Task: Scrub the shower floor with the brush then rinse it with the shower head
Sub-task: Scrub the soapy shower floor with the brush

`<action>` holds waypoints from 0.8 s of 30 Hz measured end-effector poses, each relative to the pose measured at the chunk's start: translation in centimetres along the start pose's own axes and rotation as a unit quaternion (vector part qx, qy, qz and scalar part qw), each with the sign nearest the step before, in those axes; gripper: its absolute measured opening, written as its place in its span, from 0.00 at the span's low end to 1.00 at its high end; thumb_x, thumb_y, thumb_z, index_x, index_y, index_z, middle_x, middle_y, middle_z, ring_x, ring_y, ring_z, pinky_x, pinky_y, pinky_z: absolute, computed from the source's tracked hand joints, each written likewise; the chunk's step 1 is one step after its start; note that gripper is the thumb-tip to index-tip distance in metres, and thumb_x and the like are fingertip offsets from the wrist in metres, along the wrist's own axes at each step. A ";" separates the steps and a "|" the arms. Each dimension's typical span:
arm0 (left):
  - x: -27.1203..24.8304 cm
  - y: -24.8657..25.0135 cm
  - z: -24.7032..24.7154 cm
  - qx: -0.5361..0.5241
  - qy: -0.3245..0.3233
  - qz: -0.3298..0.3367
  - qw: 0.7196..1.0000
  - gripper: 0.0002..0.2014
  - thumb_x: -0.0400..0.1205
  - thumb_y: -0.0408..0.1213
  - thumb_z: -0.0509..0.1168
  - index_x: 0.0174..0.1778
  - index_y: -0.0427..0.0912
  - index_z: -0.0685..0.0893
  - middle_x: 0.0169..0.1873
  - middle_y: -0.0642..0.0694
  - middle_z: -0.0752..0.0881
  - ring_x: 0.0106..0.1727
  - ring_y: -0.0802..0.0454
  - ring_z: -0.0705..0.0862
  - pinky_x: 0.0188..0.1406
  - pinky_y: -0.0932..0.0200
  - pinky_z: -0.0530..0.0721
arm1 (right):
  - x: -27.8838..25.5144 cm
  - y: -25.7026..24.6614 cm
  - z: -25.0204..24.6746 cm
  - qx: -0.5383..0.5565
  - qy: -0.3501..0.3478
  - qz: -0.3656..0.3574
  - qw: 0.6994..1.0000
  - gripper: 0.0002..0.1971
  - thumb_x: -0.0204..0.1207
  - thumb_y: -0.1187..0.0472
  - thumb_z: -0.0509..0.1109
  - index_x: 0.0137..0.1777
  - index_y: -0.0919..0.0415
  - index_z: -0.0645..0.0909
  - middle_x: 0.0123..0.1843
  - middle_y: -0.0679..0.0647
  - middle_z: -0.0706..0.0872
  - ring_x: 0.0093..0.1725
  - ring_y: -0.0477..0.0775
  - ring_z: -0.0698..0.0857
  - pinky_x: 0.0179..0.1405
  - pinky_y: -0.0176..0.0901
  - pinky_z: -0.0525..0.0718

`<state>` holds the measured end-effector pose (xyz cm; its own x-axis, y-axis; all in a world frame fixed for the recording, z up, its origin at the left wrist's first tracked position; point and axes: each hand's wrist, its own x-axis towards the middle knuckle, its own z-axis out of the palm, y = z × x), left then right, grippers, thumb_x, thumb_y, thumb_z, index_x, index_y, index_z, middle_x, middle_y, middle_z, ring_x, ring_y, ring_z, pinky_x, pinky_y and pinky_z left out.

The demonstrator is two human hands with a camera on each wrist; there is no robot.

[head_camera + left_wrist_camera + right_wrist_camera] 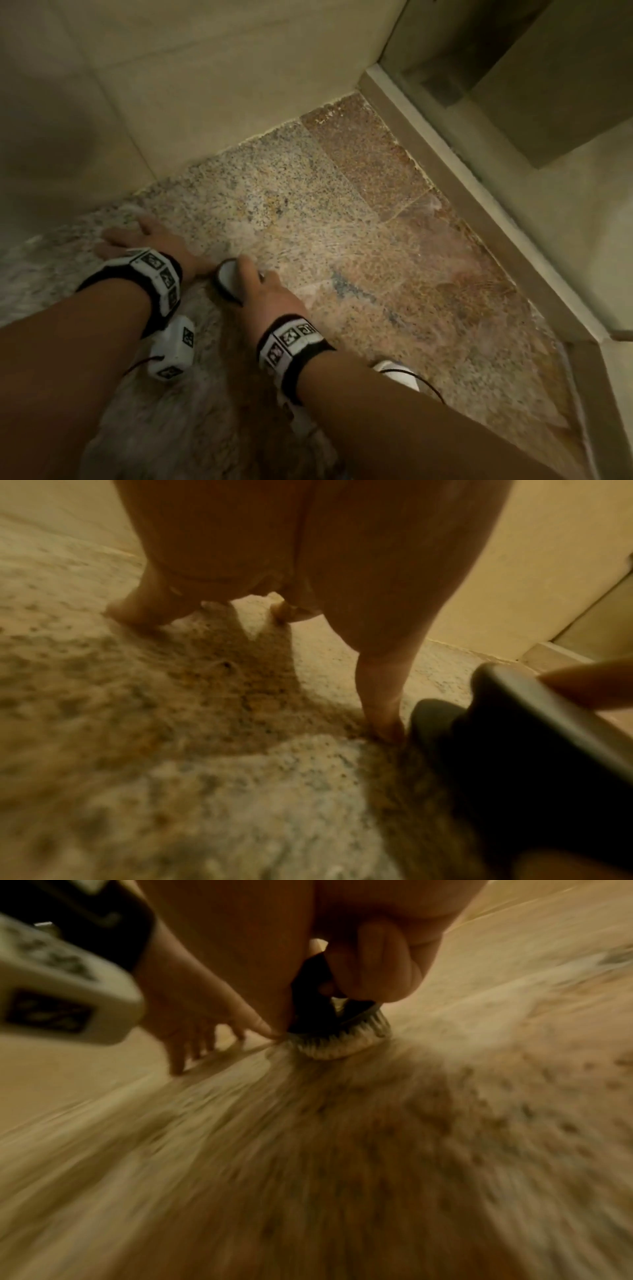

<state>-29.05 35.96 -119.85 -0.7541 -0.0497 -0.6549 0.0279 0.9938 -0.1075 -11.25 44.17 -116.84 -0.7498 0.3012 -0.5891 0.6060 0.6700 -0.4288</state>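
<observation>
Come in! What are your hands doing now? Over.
Right hand grips brush, bristles on floor. Left hand flat on floor. Nothing in the way.

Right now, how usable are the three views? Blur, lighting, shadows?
Head view: dim and yellowish but sharpest; brush readable. Left wrist: soft throughout, left hand casts a dark shadow on the shower floor. Right wrist: streaked with motion blur; only the bristles and right hand are legible.

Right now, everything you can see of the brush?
The brush is small and round, with a dark body and a pale top. Its short light bristles are pressed onto the wet speckled shower floor. The right hand grips it from above; the left hand is planted flat beside it.
</observation>
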 end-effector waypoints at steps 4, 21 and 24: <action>-0.3 -3.1 -1.7 -0.028 -0.001 0.074 0.997 0.78 0.46 0.81 0.76 0.88 0.51 0.49 0.85 0.34 0.54 0.82 0.27 0.62 0.76 0.34 0.74 | -1.6 3.4 -1.2 -0.055 0.014 0.007 0.998 0.35 0.87 0.47 0.61 0.86 0.37 0.44 0.76 0.64 0.70 0.55 0.71 0.85 0.52 0.58 0.87; -3.6 -27.5 -1.2 -0.177 -0.019 -0.017 0.984 0.43 0.85 0.60 0.63 0.89 0.46 0.52 0.88 0.41 0.54 0.87 0.39 0.56 0.83 0.46 0.65 | 11.0 -17.1 1.6 -0.013 0.080 0.013 0.997 0.28 0.89 0.61 0.57 0.85 0.47 0.51 0.80 0.70 0.68 0.65 0.75 0.81 0.50 0.58 0.79; -3.8 -31.7 1.1 -0.189 -0.050 -0.104 0.975 0.50 0.80 0.64 0.68 0.89 0.46 0.49 0.88 0.39 0.52 0.85 0.34 0.61 0.80 0.43 0.71 | 10.7 -22.5 6.3 -0.109 0.026 -0.099 0.989 0.26 0.90 0.61 0.55 0.83 0.44 0.53 0.79 0.68 0.66 0.64 0.75 0.82 0.51 0.59 0.82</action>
<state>-26.30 4.55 -114.77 -0.6489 -0.2446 -0.7204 -0.3773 0.9258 0.0255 -31.19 28.07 -117.78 -0.8644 0.1790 -0.4699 0.3779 0.8478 -0.3721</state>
